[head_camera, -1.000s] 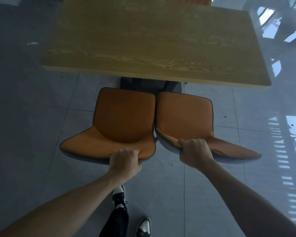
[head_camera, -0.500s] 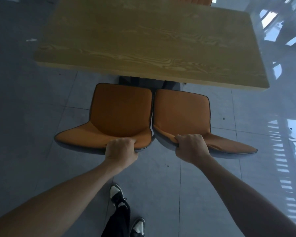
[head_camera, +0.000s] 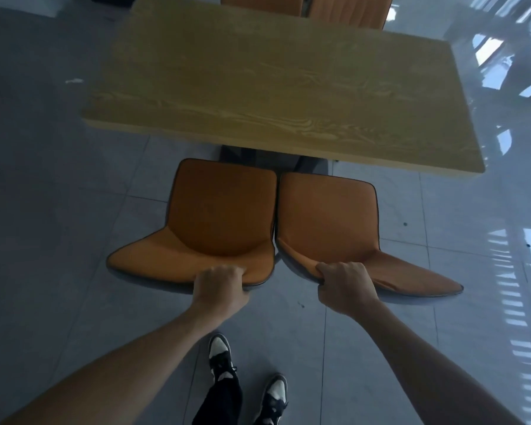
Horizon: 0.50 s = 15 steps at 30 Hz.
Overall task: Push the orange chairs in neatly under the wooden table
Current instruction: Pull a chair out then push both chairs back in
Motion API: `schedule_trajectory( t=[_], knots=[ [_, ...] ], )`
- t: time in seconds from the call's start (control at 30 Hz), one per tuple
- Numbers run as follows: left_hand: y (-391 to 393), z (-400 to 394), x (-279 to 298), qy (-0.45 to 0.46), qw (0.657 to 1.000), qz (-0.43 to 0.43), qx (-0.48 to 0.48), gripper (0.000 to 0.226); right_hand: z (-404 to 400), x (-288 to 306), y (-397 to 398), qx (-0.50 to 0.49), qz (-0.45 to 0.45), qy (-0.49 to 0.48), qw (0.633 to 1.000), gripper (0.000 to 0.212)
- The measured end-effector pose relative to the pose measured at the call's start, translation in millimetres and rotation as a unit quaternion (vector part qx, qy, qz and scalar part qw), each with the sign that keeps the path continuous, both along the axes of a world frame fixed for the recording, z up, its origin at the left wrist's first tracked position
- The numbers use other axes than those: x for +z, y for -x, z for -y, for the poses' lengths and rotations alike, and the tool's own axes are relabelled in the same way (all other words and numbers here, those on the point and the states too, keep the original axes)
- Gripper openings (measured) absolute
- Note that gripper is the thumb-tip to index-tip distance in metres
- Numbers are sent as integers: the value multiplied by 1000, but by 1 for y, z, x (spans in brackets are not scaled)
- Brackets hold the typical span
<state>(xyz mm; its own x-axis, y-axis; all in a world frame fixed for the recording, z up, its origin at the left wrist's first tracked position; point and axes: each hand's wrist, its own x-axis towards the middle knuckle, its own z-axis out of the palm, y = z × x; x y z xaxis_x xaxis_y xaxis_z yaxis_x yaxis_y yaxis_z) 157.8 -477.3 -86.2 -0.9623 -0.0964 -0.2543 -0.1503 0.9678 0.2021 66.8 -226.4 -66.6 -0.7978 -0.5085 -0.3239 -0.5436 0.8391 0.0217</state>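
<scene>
The two orange chairs, left chair [head_camera: 221, 219] and right chair [head_camera: 325, 219], stand side by side, seat fronts facing the counter [head_camera: 273, 87], just short of its near edge. They look rigid and slidable; the backrest top suits gripping. Left hand [head_camera: 219, 285] and right hand [head_camera: 345, 285] have fingers clamped there

The two near chairs, left chair [head_camera: 221, 216] and right chair [head_camera: 325, 219], stand side by side, touching or nearly so, leaving no gap for a hand between them. Bare floor [head_camera: 59, 225] lies open on either side. Ahead, the bench [head_camera: 273, 87] edge overhangs; a dark base [head_camera: 258, 154] beneath, dimly seen, may block the way.
</scene>
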Motion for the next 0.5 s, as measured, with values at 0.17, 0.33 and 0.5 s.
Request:
schedule_trajectory(
  t=[0.17,0.33,0.5],
  knots=[
    [18,4,-4,11,1000,-24,3,22,3,-3,17,8,-3,28,1000,4],
    [28,3,-5,18,1000,-13,0,22,1,-7,22,-9,-3,50,999,8],
    [46,6,9,24,997,-76,-19,28,9,-5,32,6,-28,41,999,2]
  ],
)
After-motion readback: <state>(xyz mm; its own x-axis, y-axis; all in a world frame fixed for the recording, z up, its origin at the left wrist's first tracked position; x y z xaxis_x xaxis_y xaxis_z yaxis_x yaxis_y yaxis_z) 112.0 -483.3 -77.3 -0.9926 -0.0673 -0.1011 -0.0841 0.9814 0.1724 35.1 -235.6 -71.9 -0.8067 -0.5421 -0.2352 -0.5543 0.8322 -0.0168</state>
